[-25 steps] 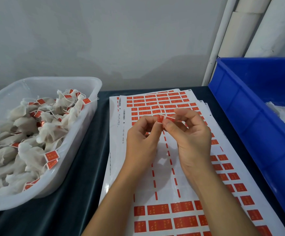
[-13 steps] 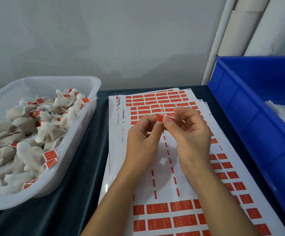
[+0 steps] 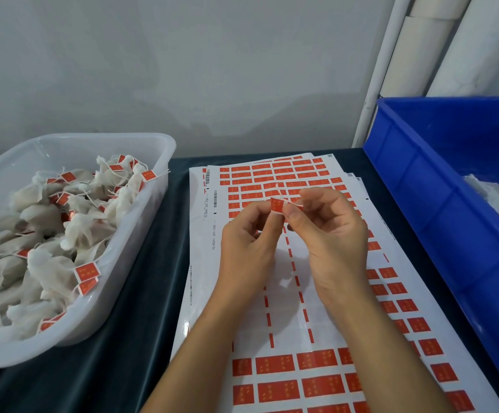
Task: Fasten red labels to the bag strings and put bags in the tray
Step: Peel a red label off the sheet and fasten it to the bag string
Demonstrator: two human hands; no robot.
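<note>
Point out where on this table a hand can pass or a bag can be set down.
Bare dark cloth runs between the clear tray and the label sheets. The peeled middle of the sheets is free of stickers. Crowded: the tray, heaped with tagged bags. The blue bin presses against the sheets' right edge.

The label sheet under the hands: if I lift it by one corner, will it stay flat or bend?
The sheet looks thin and glossy, so it would probably droop and slide easily. It likely weighs little. Sheets beneath might shift too.

Glossy paper label sheets (image 3: 287, 293), translucent plastic tray (image 3: 141, 234), dark matt cloth (image 3: 129, 353).
</note>
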